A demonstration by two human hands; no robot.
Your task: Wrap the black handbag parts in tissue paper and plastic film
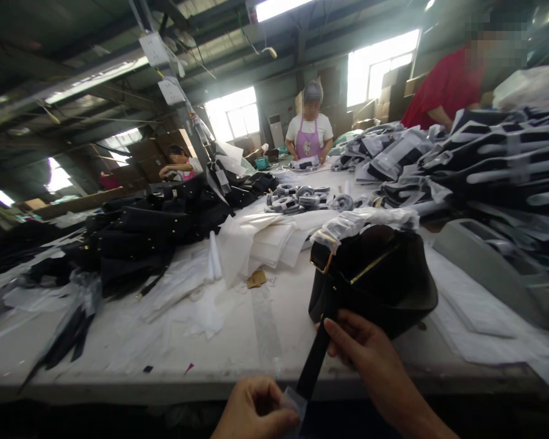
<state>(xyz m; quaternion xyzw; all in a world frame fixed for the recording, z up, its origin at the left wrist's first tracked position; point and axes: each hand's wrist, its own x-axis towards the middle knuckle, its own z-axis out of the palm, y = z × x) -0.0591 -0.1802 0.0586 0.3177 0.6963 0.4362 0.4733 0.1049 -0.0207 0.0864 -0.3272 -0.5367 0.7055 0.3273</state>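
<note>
A black handbag (375, 286) stands on the table edge, its mouth open towards me and a gold zip along the rim. Clear plastic film wraps its handle (370, 222), beside a gold buckle. From the buckle side a black strap (315, 360) runs down past the table edge. My right hand (366, 347) pinches this strap close to the bag, thumb on top. Lower down, my left hand (258, 408) is closed on a piece of clear plastic film (293, 402) at the strap's lower end.
Black bags (132, 231) lie heaped at left. White paper sheets (269, 238) and coiled wrapped straps (302, 198) lie mid-table. Wrapped black pieces (507, 158) are piled at right, near a grey device (498, 268). Co-workers, one in a purple apron (308, 143), stand beyond.
</note>
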